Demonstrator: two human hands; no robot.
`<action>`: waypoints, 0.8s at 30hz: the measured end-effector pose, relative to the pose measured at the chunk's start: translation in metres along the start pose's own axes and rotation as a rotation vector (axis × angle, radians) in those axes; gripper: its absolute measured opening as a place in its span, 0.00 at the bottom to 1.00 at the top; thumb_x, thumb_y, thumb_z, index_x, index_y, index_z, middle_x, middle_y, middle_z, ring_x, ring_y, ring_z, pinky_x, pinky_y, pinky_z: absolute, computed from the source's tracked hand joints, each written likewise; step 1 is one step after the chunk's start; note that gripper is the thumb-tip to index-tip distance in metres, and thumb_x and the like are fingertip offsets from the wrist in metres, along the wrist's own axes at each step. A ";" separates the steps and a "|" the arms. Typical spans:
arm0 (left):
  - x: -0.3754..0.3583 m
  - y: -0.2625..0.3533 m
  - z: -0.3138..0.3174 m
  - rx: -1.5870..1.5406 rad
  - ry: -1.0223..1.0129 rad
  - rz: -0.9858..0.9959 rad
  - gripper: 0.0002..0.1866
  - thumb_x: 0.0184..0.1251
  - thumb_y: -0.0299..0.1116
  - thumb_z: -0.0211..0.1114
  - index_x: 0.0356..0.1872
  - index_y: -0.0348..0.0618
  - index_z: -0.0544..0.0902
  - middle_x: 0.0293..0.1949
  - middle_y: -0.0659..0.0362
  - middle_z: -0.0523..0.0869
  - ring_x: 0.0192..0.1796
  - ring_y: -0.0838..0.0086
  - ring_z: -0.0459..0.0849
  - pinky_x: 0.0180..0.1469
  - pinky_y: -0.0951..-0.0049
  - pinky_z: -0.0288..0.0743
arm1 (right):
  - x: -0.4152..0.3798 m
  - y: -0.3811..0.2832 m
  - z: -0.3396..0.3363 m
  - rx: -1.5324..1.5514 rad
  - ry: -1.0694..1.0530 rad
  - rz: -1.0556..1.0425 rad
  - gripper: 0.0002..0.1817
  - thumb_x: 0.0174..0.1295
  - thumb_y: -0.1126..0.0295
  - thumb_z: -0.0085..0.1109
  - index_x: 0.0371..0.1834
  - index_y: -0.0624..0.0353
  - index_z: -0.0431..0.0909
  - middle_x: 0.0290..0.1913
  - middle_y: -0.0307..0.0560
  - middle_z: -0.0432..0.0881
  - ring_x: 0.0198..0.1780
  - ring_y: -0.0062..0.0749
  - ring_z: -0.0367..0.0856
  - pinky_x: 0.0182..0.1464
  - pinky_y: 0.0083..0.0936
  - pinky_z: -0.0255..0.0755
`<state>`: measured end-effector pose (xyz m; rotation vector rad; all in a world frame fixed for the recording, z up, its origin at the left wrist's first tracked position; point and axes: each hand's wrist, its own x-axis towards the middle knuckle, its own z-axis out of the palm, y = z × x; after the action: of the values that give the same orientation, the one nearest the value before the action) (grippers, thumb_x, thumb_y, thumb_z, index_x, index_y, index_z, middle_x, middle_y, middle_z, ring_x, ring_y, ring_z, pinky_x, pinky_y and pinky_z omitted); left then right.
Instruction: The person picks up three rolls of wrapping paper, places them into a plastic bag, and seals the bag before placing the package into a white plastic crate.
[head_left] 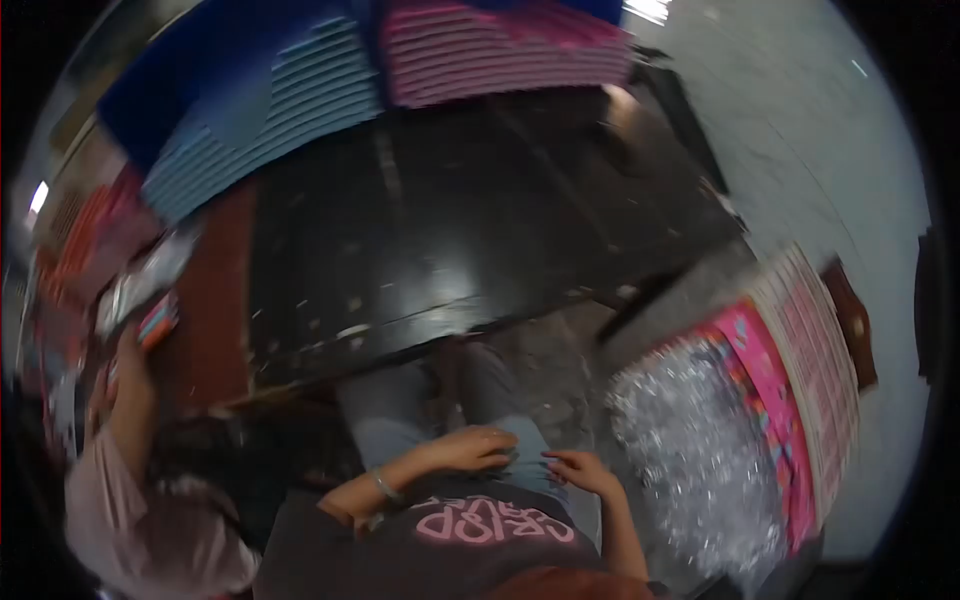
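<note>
On my lap rests a light blue piece, flat and layered-looking; blur hides what kind of thing it is. My left hand, with a bracelet at the wrist, lies over its left side with fingers bent onto it. From the other side my right hand grips its right edge between thumb and fingers. Ahead, across the black table, stand a light blue layered stack and a pink layered stack.
At my right, a container with pink printed sides holds shiny clear plastic. A co-worker's arm reaches over the reddish-brown table part at left, by small coloured packets. Blue material backs the stacks.
</note>
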<state>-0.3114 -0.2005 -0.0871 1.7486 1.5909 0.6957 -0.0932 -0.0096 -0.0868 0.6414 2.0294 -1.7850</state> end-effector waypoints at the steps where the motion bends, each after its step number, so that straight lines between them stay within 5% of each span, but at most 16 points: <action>1: -0.043 -0.014 -0.017 0.139 0.065 -0.088 0.23 0.68 0.41 0.58 0.56 0.35 0.74 0.58 0.46 0.77 0.59 0.53 0.76 0.60 0.60 0.69 | 0.014 -0.025 -0.005 -0.052 -0.065 -0.021 0.20 0.65 0.65 0.59 0.59 0.58 0.75 0.30 0.42 0.83 0.32 0.19 0.80 0.35 0.19 0.73; 3: -0.121 -0.023 -0.051 0.249 0.213 -0.261 0.25 0.67 0.44 0.59 0.58 0.36 0.73 0.57 0.46 0.77 0.58 0.52 0.75 0.59 0.59 0.69 | 0.052 -0.063 -0.008 -0.205 -0.261 -0.120 0.21 0.65 0.67 0.59 0.60 0.59 0.74 0.31 0.42 0.83 0.32 0.19 0.80 0.35 0.19 0.74; 7: -0.219 0.065 -0.092 0.060 0.632 -0.290 0.25 0.69 0.40 0.58 0.63 0.37 0.70 0.59 0.48 0.77 0.60 0.56 0.76 0.61 0.63 0.68 | 0.098 -0.185 0.017 -0.346 -0.543 -0.456 0.22 0.63 0.71 0.60 0.61 0.60 0.73 0.34 0.44 0.84 0.33 0.21 0.80 0.37 0.19 0.74; 9: -0.251 0.090 -0.082 -0.242 0.942 0.087 0.22 0.70 0.34 0.58 0.62 0.36 0.71 0.58 0.49 0.78 0.60 0.57 0.76 0.61 0.63 0.68 | 0.094 -0.247 0.033 -0.403 -0.683 -0.504 0.22 0.63 0.72 0.59 0.61 0.61 0.73 0.36 0.45 0.84 0.35 0.23 0.81 0.39 0.21 0.74; 12: -0.265 0.110 -0.050 -0.334 1.326 0.063 0.17 0.69 0.28 0.57 0.56 0.33 0.76 0.51 0.48 0.82 0.56 0.61 0.80 0.59 0.64 0.70 | 0.096 -0.322 0.043 -0.608 -1.135 -0.634 0.24 0.61 0.73 0.60 0.62 0.60 0.73 0.36 0.48 0.84 0.37 0.29 0.82 0.41 0.23 0.74; 14: -0.259 0.108 -0.042 -0.423 1.640 0.103 0.13 0.68 0.26 0.57 0.51 0.33 0.80 0.46 0.50 0.84 0.51 0.65 0.82 0.56 0.67 0.72 | 0.106 -0.368 0.051 -0.725 -1.230 -0.891 0.23 0.59 0.75 0.61 0.60 0.60 0.75 0.36 0.48 0.84 0.36 0.29 0.82 0.41 0.24 0.74; 17: -0.255 0.099 -0.046 -0.378 1.605 0.149 0.12 0.68 0.24 0.56 0.49 0.33 0.81 0.45 0.50 0.84 0.49 0.65 0.82 0.53 0.68 0.74 | 0.117 -0.422 0.098 -0.708 -0.466 -1.126 0.22 0.56 0.75 0.63 0.56 0.60 0.76 0.37 0.47 0.83 0.37 0.34 0.82 0.44 0.28 0.74; 18: -0.249 0.099 -0.050 -0.383 1.594 0.155 0.12 0.68 0.24 0.56 0.49 0.33 0.81 0.45 0.50 0.84 0.49 0.65 0.82 0.53 0.68 0.74 | 0.136 -0.443 0.116 -0.860 -0.258 -1.374 0.22 0.56 0.76 0.62 0.56 0.62 0.75 0.41 0.52 0.82 0.45 0.37 0.82 0.50 0.28 0.73; 21: -0.227 0.099 -0.065 -0.244 1.560 0.155 0.09 0.67 0.20 0.56 0.44 0.32 0.82 0.42 0.50 0.85 0.47 0.65 0.83 0.49 0.68 0.76 | 0.228 -0.467 0.162 -1.152 0.003 -1.539 0.38 0.55 0.51 0.65 0.61 0.69 0.67 0.57 0.61 0.75 0.60 0.48 0.74 0.60 0.40 0.68; 24: -0.212 0.104 -0.072 -0.168 1.528 0.166 0.09 0.67 0.18 0.55 0.44 0.31 0.82 0.41 0.50 0.84 0.47 0.65 0.83 0.48 0.68 0.76 | 0.265 -0.462 0.202 -1.509 0.125 -1.191 0.53 0.44 0.34 0.63 0.63 0.69 0.63 0.61 0.62 0.72 0.63 0.51 0.71 0.62 0.44 0.65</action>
<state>-0.3244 -0.4056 0.0486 1.1007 2.0730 2.5235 -0.5755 -0.2293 0.1227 -1.0754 3.1840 0.0735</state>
